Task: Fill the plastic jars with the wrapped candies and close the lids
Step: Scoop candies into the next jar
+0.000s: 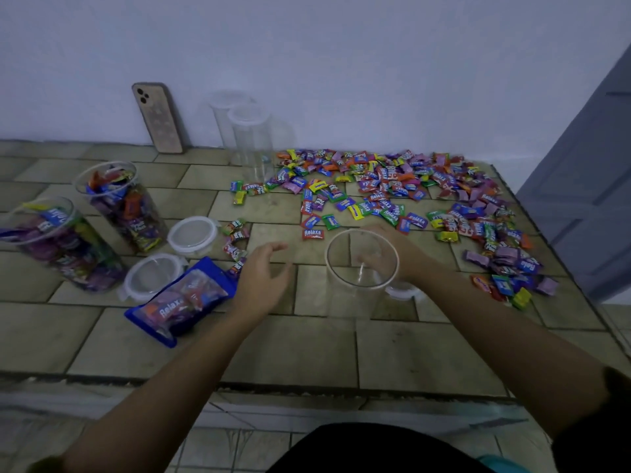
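Note:
An empty clear plastic jar stands upright in the middle of the tiled surface. My right hand grips its far right side, partly seen through the plastic. My left hand hovers just left of the jar, fingers loosely spread, holding nothing. A wide pile of wrapped candies covers the right and far part of the surface. Two filled jars without lids stand at the left. Two clear lids lie beside them, and a third lid shows behind the held jar.
A blue candy bag lies under my left forearm. Two more empty jars stand at the back by the wall, next to a phone leaning upright. The surface's front edge runs near my body, and a grey door is at right.

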